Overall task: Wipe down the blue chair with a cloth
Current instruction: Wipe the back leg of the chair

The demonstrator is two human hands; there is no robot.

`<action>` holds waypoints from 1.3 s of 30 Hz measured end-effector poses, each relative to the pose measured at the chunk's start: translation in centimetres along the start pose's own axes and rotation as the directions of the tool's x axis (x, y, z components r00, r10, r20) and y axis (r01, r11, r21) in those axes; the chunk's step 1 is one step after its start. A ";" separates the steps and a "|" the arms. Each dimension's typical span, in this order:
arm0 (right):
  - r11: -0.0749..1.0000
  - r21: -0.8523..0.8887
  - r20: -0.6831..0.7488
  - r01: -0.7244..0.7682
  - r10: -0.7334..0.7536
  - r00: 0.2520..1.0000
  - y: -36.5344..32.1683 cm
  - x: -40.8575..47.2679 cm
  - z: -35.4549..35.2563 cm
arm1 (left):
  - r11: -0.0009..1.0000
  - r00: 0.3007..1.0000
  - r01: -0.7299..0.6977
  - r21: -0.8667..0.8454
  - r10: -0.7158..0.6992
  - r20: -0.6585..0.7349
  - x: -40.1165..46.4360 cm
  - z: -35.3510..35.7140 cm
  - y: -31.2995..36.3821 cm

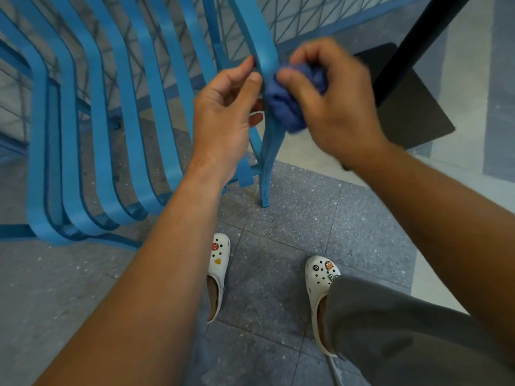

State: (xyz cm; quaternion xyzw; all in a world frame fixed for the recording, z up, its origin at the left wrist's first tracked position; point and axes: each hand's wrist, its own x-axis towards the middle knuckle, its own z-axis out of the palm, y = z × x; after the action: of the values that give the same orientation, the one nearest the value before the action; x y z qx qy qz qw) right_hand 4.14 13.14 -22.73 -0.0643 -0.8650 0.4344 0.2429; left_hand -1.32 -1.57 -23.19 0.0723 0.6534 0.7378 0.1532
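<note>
The right hand (pixel 334 107) held a bunched blue cloth (pixel 289 101), with its fingers and thumb curled round it. It pressed the cloth against the outer slat of the blue chair (pixel 111 129), on the right side of that slat. The hand looked a little blurred.

Just across the same slat, on its left side, was the left hand (pixel 223 118). Its thumb and first finger lay against the slat's edge, at about the height of the cloth, and its other fingers were curled behind the slat. So the slat stood between the two hands, gripped from the left and wiped from the right.

Below the grip, the slat ran down into a chair leg which stood on the grey speckled floor (pixel 292 218). Further below were two white clogs (pixel 220 263). To the right of the cloth hand rose a black table leg (pixel 418 37).
</note>
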 end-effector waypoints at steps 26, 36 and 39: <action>0.992 0.128 0.200 -0.014 -0.012 0.980 1.7 -0.9 1.2 | 0.982 0.992 0.009 0.189 -0.033 0.125 0.0 -1.9 1.1; 0.998 0.060 0.245 -0.005 -0.010 0.970 1.9 -0.1 0.0 | 0.968 0.997 -0.018 0.252 -0.002 0.079 -0.2 -1.2 0.2; 1.000 0.006 0.283 -0.020 0.018 0.959 3.1 -1.4 0.3 | 0.953 0.994 -0.035 0.302 0.001 0.111 -0.1 -1.3 0.0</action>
State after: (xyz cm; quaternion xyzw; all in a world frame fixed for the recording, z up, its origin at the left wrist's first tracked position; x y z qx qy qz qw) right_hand 4.86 14.38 -25.81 -0.0086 -0.8883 0.4450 0.1128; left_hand -1.63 -2.78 -23.38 0.1414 0.7489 0.6249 0.1693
